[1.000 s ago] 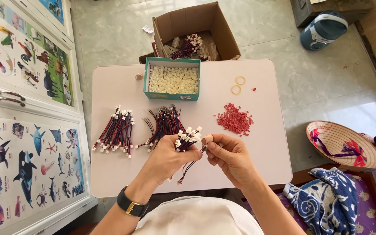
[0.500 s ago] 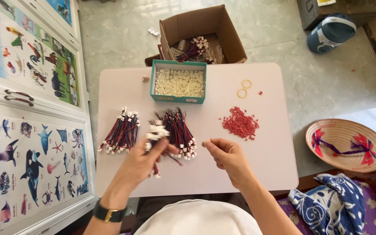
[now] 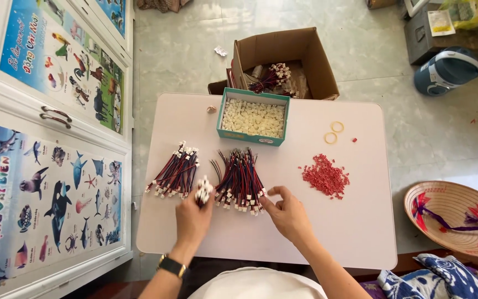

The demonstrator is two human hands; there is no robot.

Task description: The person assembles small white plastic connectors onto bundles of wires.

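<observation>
My left hand [image 3: 192,216] grips a small bundle of red-and-black wires with white plug ends [image 3: 203,191], held just above the white table [image 3: 355,232] between two wire piles. The left pile of wires [image 3: 173,173] and the middle pile of wires [image 3: 240,180] lie fanned out with white connectors toward me. My right hand [image 3: 287,211] hovers with fingers apart at the near right edge of the middle pile, touching or almost touching its connectors.
A teal box of white connectors [image 3: 253,117] sits at the table's far side. A heap of small red parts [image 3: 326,176] and two yellow rubber bands [image 3: 333,132] lie right. A cardboard box [image 3: 283,58], conical hat [image 3: 455,217] and white cabinet doors [image 3: 51,138] surround the table.
My left hand carried the bundle from the table's centre leftward, toward the gap between the piles. My right hand let go of it and moved to the middle pile.
</observation>
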